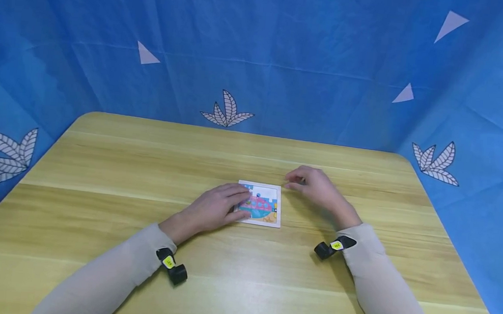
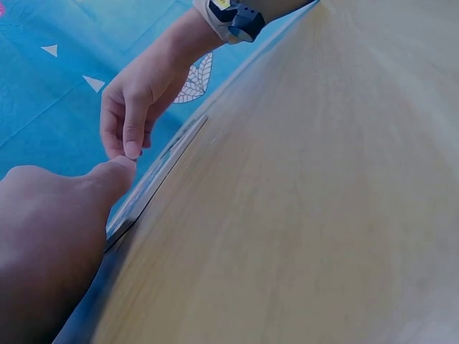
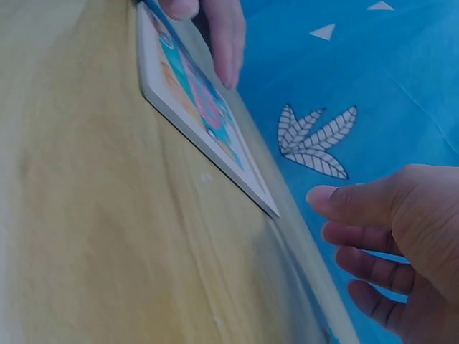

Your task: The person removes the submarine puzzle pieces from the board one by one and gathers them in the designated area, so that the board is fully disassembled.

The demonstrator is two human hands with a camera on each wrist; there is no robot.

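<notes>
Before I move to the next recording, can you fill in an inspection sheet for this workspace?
Surface: wood-grain table, light coloured.
Job's things: white-bordered picture puzzle lying flat, with a blank white patch toward its far side.
Clutter: nothing seen.
Grippers: left grip rests over the puzzle's left side, fingers extended; right grip is beside its far right corner, apart from it, nothing seen held.
Cables: nothing seen.
Surroundings: blue cloth backdrop printed with leaves and triangles.
</notes>
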